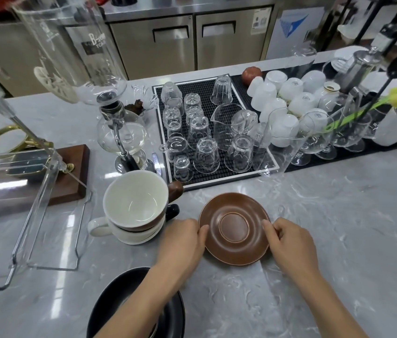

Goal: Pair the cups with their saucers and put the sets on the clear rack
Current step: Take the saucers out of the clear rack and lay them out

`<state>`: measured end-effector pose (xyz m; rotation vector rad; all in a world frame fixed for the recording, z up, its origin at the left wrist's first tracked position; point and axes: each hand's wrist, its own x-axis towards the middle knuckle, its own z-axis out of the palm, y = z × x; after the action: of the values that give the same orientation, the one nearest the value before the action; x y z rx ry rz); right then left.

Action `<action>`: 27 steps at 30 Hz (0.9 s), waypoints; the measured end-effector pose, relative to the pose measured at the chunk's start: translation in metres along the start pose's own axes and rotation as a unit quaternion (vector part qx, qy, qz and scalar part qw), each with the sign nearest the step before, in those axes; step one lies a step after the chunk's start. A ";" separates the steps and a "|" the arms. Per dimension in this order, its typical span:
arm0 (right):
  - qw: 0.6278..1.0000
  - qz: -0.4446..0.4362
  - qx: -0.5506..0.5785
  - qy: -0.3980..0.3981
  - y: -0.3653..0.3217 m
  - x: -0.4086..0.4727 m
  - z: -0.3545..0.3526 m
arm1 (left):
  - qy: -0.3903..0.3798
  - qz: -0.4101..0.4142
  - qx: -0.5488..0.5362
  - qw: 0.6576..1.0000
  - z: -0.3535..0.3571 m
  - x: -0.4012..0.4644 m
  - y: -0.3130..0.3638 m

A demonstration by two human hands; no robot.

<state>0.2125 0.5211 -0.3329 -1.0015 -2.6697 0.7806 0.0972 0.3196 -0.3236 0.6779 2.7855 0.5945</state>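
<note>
Brown saucer [235, 229] lies on the grey counter [326, 215], near centre, upright and holding nothing. Left hand [182, 240] grips its left rim with curled fingers; right hand [287, 240] pinches its right rim, fingers curled.

Left of the saucer: a stack of cups [134, 208]. Top cup is brown outside and white inside, with nothing in it, nested in a white cup whose handle points left. A brown handle and a black handle stick out on the right of the stack; how many cups are in it I cannot tell.

Near edge, under the left forearm: black saucers [109, 301], stacked; count unclear.

Clear rack [46, 203] stands at left, its lower shelf bare of cups or saucers.

Far centre: black mat [219, 176] holding clear glasses [206, 154], all mouth-down, plus a glass pitcher. Right of it a second dark mat with upturned white cups [287, 98] and stemmed glasses [312, 140].

Siphon brewer [119, 132] stands between rack and mat, its lower globe apparently holding no liquid.
</note>
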 end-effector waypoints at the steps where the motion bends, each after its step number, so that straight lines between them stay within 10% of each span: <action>1: 1.000 -0.002 0.000 0.000 0.000 0.000 0.000 | 0.000 0.000 -0.003 1.000 0.000 0.000 0.000; 27: 0.992 -0.100 0.076 0.000 -0.042 -0.057 -0.017 | 0.120 0.008 -0.159 0.980 -0.039 -0.069 -0.011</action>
<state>0.2382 0.4636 -0.2953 -0.6855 -2.6124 0.9228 0.1419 0.2647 -0.2863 0.5947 2.8009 1.1640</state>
